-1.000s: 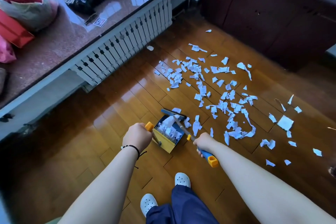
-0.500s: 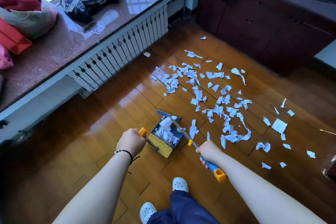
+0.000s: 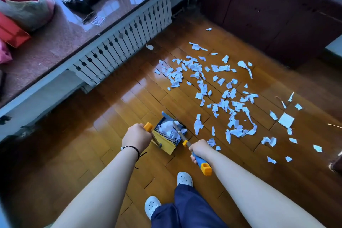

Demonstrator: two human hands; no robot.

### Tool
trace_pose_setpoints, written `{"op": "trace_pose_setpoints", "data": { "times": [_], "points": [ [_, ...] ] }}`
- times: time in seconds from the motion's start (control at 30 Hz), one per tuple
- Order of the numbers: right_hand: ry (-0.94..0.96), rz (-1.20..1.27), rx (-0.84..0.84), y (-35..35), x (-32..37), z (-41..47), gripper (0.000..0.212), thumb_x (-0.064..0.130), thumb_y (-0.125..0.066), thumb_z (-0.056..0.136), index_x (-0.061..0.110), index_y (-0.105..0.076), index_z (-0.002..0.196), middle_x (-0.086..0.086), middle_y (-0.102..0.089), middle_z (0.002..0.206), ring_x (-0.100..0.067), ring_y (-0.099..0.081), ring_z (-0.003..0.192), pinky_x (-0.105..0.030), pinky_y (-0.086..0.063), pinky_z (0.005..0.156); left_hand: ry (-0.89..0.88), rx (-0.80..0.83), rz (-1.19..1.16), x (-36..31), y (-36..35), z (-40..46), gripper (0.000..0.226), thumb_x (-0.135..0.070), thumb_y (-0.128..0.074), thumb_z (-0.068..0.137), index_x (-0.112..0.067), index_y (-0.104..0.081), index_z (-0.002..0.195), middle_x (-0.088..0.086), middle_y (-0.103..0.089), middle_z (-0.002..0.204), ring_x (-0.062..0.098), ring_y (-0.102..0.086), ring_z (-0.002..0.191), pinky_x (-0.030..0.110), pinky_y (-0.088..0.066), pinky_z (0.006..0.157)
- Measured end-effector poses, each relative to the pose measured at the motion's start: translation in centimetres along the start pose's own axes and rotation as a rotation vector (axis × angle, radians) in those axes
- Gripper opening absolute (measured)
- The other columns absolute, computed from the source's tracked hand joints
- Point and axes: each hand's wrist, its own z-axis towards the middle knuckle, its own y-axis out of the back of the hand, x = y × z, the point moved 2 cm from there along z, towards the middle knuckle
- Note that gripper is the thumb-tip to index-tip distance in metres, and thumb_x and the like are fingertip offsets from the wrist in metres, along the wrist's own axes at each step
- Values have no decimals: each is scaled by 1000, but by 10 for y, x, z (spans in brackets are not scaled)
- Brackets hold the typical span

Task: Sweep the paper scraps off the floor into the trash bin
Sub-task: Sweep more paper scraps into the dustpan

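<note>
Left hand [image 3: 136,137] curled round dustpan handle [image 3: 148,126]; dustpan [image 3: 164,141] just ahead on floor [image 3: 118,116], scraps inside. Right hand [image 3: 199,149] grips broom handle [image 3: 201,163], shaft running into pan. Paper scraps [image 3: 222,96] spread ahead-right, near dark cabinet [image 3: 268,15]. Radiator ledge [image 3: 127,37] bounds left; bare boards between.

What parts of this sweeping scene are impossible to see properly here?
Head view only:
- Trash bin: nowhere in the frame.
- Broom head: hidden behind scraps heaped in the dustpan.
- Dustpan handle: mostly covered by the left hand.
- Card on the windowsill: print too small to read.
</note>
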Motion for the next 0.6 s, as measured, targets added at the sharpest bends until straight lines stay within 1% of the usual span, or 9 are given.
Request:
{"op": "trace_pose_setpoints", "data": {
  "times": [0.03,0.1,0.17,0.23,0.3,0.43,0.5,0.6],
  "points": [
    [13,4,15,1,-1,-4,12,7,-46,99,3,-54,92,-12,-48,68,-18,-42,46,-21,-40,39,9,-4,-5,2,-1,-2,21,-31,-64,91,-17,-61,76,3,-64,71,22,-60,62,26,-44,52],
    [45,-8,28,6,-4,-14,9,9,-48,99,2,-55,100,-12,-49,69,-16,-43,45,-20,-41,39,34,-4,-33,7,-2,-4,21,-30,-65,90,-16,-60,75,4,-64,71,23,-60,63,26,-43,53],
    [72,-26,36,8,-6,-22,14,11,-49,99,1,-55,108,-12,-50,70,-16,-44,44,-20,-42,39,58,-2,-63,14,0,-6,21,-31,-66,90,-16,-61,76,5,-65,73,24,-62,65,27,-43,54],
    [94,-67,29,9,-5,-28,18,12,-49,99,1,-56,112,-12,-50,71,-16,-44,45,-21,-44,39,66,1,-90,23,2,-7,22,-34,-69,90,-17,-63,77,5,-66,74,25,-63,67,28,-48,55],
    [120,-123,0,9,-2,-29,20,14,-50,99,1,-56,113,-12,-52,71,-17,-46,46,-24,-46,42,66,3,-109,31,5,-9,24,-38,-71,89,-18,-65,77,5,-67,74,26,-65,67,32,-54,58],
    [194,-206,-84,8,13,-23,21,14,-51,99,2,-54,115,-12,-55,70,-18,-50,46,-26,-51,45,42,8,-104,47,16,-15,28,-41,-72,89,-18,-63,77,4,-67,72,24,-65,66,33,-54,59],
    [224,-214,-94,7,20,-18,23,12,-49,98,0,-52,118,-13,-54,70,-19,-50,47,-26,-50,43,31,6,-107,58,22,-18,27,-41,-72,89,-18,-63,77,4,-67,71,24,-64,65,33,-52,57],
    [220,-211,-123,5,25,-8,28,9,-48,98,-2,-49,124,-15,-54,70,-21,-50,47,-27,-48,42,24,2,-138,78,30,-23,24,-40,-72,90,-20,-65,78,4,-67,71,22,-64,64,33,-52,55]
  ]
}}
